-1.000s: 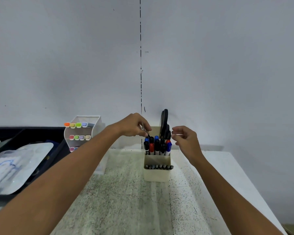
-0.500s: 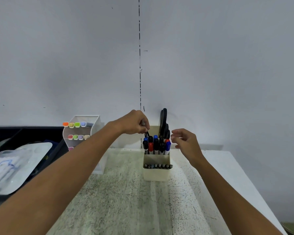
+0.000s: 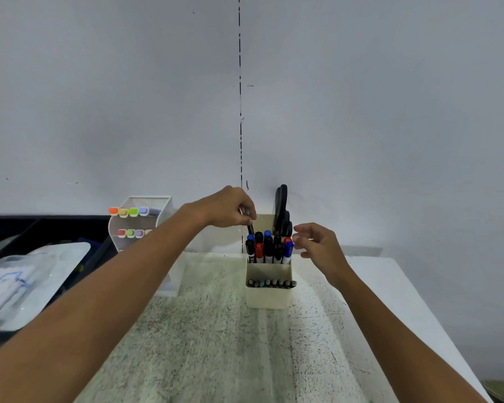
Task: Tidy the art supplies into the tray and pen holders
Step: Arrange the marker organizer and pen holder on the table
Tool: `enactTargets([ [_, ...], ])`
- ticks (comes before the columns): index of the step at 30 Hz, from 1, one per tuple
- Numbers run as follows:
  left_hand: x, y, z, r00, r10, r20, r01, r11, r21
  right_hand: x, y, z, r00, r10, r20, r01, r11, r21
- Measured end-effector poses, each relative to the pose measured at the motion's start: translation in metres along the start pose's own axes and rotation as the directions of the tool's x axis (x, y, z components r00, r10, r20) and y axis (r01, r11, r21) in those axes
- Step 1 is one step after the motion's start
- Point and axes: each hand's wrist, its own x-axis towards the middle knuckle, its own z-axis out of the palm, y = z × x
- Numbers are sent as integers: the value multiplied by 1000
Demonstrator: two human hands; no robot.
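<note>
While the left hand (image 3: 230, 210) pinches a thin dark pen (image 3: 250, 228) and points it down, its tip sits just above the back row of markers (image 3: 266, 248) in the cream holder (image 3: 268, 295). The right hand (image 3: 317, 245) waits beside the markers with loose fingers, holding nothing. Black scissors (image 3: 281, 210) stand at the back. That row looks packed, so I think the pen could catch on a cap and push a marker crooked, or tip the holder. Farther left stand a white rack (image 3: 160, 207) and a dark tray (image 3: 0, 228).
</note>
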Motion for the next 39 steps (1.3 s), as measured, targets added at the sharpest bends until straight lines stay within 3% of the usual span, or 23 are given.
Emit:
enactTargets([
  [4, -9, 3, -4, 999, -19, -40, 16, 997, -70, -3, 0, 2, 1000, -11, -5, 11, 1000, 17],
  [9, -37, 10, -4, 933, -61, -353, 9, 989, -149, -12, -4, 1, 996, -81, -36, 82, 995, 50],
  [11, -49, 15, 2, 911, -57, -408, -32, 978, -208, -16, -5, 0, 992, -119, -39, 121, 992, 46],
  [16, -81, 8, 53, 934, -107, -342, -51, 905, -422, -29, 3, -5, 995, -99, -5, 99, 994, 55],
  [21, -110, -12, 128, 941, -263, -212, 68, 762, -644, -52, 47, -10, 965, 69, 254, -56, 997, -57],
  [24, -110, -9, 160, 934, -297, -199, 81, 719, -690, -64, 63, 3, 933, 89, 349, -99, 995, 11],
  [28, -102, -2, 181, 925, -282, -255, -9, 655, -755, -69, 67, 21, 956, 2, 292, -39, 992, 121],
  [36, -96, -5, 185, 889, -346, -301, 10, 670, -743, -66, 68, 20, 977, 17, 212, -36, 996, 84],
  [39, -106, -8, 185, 860, -365, -358, 61, 768, -637, -68, 71, 22, 980, 29, 194, -44, 996, 72],
])
